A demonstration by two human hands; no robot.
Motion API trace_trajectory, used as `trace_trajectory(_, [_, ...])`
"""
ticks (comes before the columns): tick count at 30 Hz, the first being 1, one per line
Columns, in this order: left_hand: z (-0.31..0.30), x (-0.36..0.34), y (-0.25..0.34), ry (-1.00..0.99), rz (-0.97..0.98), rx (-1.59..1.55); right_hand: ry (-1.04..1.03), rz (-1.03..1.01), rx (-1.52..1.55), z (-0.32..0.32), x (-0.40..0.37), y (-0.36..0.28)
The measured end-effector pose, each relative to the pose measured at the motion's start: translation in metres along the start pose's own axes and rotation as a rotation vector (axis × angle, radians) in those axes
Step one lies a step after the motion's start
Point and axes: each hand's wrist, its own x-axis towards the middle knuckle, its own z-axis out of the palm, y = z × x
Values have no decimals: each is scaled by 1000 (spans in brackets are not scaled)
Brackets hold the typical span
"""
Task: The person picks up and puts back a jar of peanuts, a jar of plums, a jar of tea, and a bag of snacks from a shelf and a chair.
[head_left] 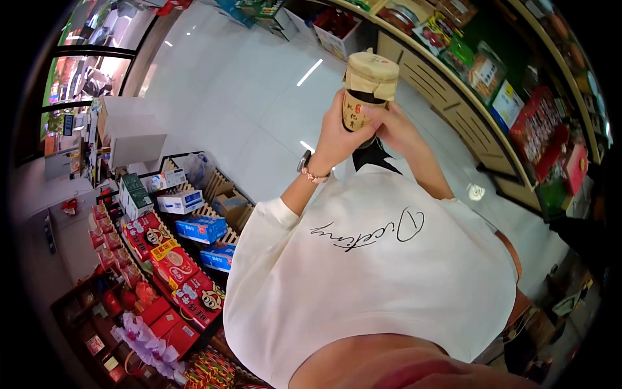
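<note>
In front of my chest I hold a dark glass jar [367, 96] with a tan label bearing Chinese characters. Tan paper [372, 70] covers its top and looks gathered at the neck. My left hand [338, 139], with a watch and a beaded bracelet at the wrist, is wrapped round the jar's left side and lower part. From the right, my right hand [396, 131] grips it too, its thumb lying across the label. The jar's underside and most of the fingers behind it are hidden.
On the left, a slatted rack [223, 188] bears blue and white boxes, beside red gift boxes [170, 262]. Shelves [447, 97] with packaged goods curve along the right. Cartons [337, 32] stand at the far end of the shiny tiled floor [227, 84].
</note>
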Motion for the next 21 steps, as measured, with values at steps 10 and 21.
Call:
trace_trajectory(10, [-30,172,-24,127,40,104,-54,-47,-462,-58,156,-95])
trace_trajectory(21, [-76,360,-69,147,22,-89,147,-390,-626,-66,318,-168])
